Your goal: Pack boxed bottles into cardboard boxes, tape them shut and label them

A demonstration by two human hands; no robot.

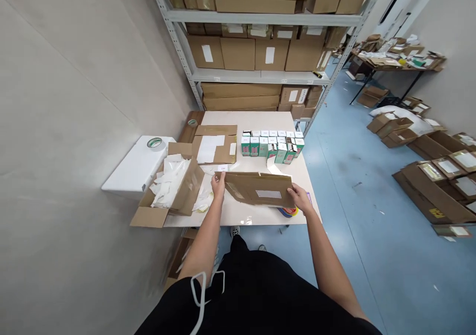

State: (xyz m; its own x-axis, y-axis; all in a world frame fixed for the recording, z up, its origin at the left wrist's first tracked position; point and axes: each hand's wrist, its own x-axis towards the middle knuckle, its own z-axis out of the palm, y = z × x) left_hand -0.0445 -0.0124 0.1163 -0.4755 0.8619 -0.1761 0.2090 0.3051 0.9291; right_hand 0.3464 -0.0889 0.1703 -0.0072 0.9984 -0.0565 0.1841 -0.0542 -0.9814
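Observation:
Both my hands hold a flattened brown cardboard box (256, 188) with a white label, just above the white table (256, 168). My left hand (218, 184) grips its left end, fingers closed on the edge. My right hand (299, 198) grips its right end. Behind it stand several small green-and-white product boxes (271, 144) in rows. Rolls of coloured tape (289, 211) lie under my right hand near the table's front edge.
An open carton with white packing (169, 183) sits at the table's left. Flat cardboard with white sheets (215, 146) lies behind it. A tape roll (154, 143) rests on a white unit. Shelving with cartons (256, 52) stands behind; cartons (435, 186) cover the blue floor right.

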